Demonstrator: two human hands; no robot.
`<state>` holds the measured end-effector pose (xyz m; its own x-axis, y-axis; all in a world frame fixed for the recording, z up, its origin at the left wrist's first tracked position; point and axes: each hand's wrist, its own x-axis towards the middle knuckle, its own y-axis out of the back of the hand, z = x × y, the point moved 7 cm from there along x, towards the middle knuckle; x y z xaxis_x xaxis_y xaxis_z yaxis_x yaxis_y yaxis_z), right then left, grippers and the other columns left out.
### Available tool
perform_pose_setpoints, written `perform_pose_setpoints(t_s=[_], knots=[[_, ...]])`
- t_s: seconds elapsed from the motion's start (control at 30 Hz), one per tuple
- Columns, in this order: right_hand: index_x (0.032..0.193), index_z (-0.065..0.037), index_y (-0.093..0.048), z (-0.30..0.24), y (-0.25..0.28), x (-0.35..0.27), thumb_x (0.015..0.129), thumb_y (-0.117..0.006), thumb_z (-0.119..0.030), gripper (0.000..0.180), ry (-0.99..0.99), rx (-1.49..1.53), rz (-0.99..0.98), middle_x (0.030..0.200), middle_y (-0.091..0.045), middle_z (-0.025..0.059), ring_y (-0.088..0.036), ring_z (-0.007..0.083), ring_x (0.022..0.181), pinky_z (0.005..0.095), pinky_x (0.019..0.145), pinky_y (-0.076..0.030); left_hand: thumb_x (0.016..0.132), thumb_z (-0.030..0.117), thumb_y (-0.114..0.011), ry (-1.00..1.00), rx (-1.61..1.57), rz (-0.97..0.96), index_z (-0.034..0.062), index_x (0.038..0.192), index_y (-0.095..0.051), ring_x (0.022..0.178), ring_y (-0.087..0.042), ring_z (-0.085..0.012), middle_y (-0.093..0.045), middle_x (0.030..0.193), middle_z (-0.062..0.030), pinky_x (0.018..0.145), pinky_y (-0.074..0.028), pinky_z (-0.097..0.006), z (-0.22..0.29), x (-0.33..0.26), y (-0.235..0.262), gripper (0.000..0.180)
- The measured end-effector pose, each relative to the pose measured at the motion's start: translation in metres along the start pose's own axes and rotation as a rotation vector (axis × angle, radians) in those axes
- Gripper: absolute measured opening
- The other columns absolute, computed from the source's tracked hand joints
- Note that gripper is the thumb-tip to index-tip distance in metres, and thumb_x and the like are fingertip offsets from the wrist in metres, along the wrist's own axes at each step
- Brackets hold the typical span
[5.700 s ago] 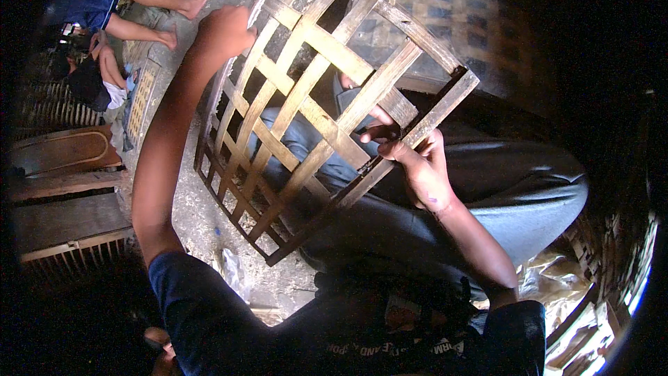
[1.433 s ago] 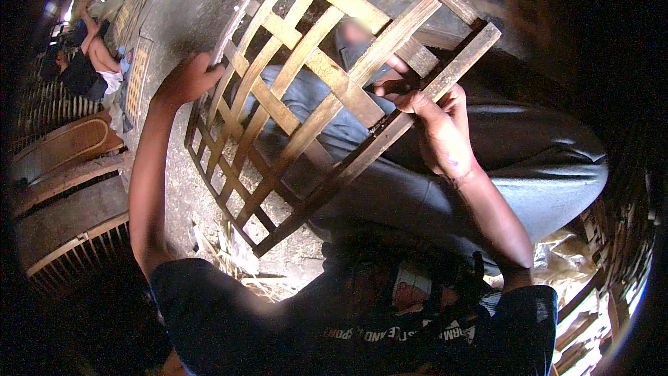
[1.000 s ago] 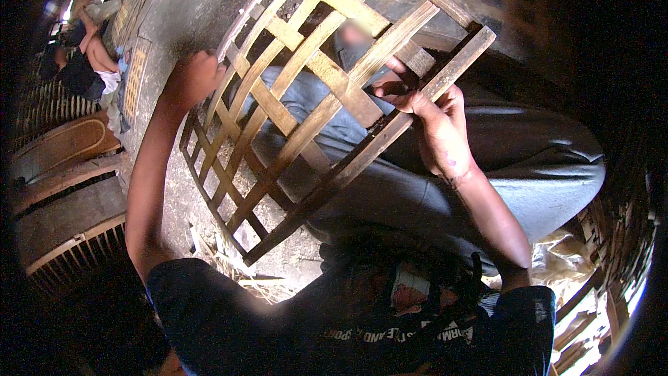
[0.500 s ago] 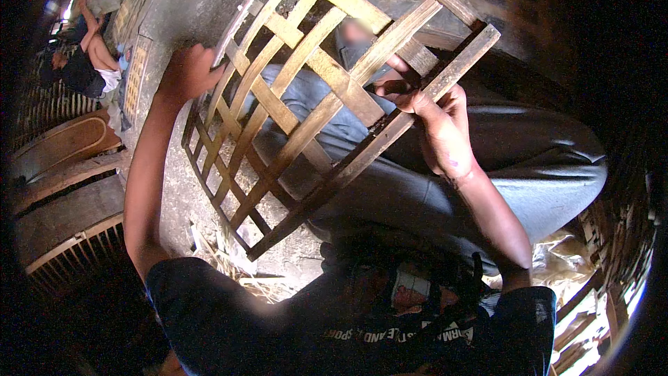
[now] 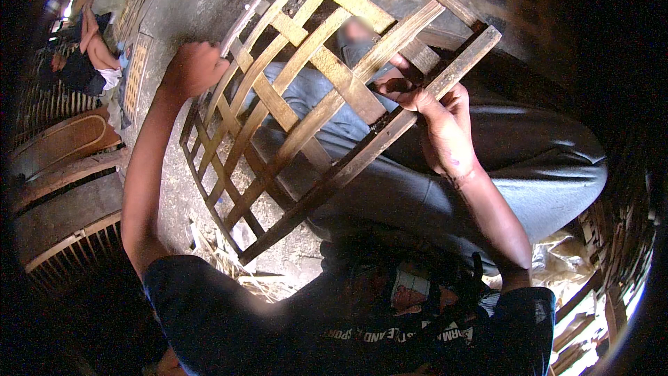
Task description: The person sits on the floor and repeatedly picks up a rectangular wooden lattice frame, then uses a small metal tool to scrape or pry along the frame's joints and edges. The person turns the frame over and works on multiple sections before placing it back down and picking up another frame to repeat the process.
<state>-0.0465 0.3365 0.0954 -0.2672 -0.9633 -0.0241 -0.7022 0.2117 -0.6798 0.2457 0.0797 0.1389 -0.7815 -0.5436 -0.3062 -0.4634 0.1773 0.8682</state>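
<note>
An open lattice panel (image 5: 306, 97) of woven bamboo strips is held tilted over the seated person's lap, above a concrete floor (image 5: 188, 7). The left hand (image 5: 193, 68) is clenched around its far curved edge, and the right hand (image 5: 445, 132) is closed on the thick rim strip nearest the body. It is judged light, stiff yet springy, with splintery edges, best gripped by the sturdy rim.
</note>
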Motion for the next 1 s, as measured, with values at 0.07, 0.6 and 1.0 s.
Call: perform_pose_setpoints(t_s=[0.07,0.6,1.0], knots=[[0.130,0.005,-0.059,0.001,0.001,0.000,0.087,-0.056,0.005,0.043,-0.010,0.001,0.007,0.141,-0.057,0.0196,-0.066,0.0189,0.102,0.0378,0.095,-0.055,0.090,0.030,-0.061,0.002,-0.069,0.030,-0.0021,0.101,-0.066,0.077,-0.061,-0.0428,-0.060,0.079,-0.0217,0.073,-0.048,-0.053,-0.004,-0.003,0.000,0.034],[0.129,0.005,-0.059,0.007,0.016,0.000,0.087,-0.052,0.004,0.042,-0.039,-0.091,0.082,0.136,-0.060,0.0201,-0.067,0.0226,0.105,0.0372,0.092,-0.055,0.092,0.026,-0.068,0.427,-1.058,-0.121,0.0010,0.126,-0.062,0.105,-0.065,-0.0249,-0.070,0.112,-0.0150,0.094,-0.048,-0.037,-0.031,-0.052,-0.032,0.042],[0.132,0.005,-0.057,0.009,0.016,-0.002,0.091,-0.050,0.001,0.042,-0.032,-0.038,0.074,0.136,-0.061,0.0180,-0.067,0.0273,0.108,0.0411,0.097,-0.054,0.093,0.017,-0.067,0.514,-1.024,-0.310,-0.0006,0.110,-0.064,0.084,-0.064,-0.0206,-0.069,0.092,-0.0126,0.080,-0.051,-0.040,-0.033,-0.100,-0.084,0.025]])
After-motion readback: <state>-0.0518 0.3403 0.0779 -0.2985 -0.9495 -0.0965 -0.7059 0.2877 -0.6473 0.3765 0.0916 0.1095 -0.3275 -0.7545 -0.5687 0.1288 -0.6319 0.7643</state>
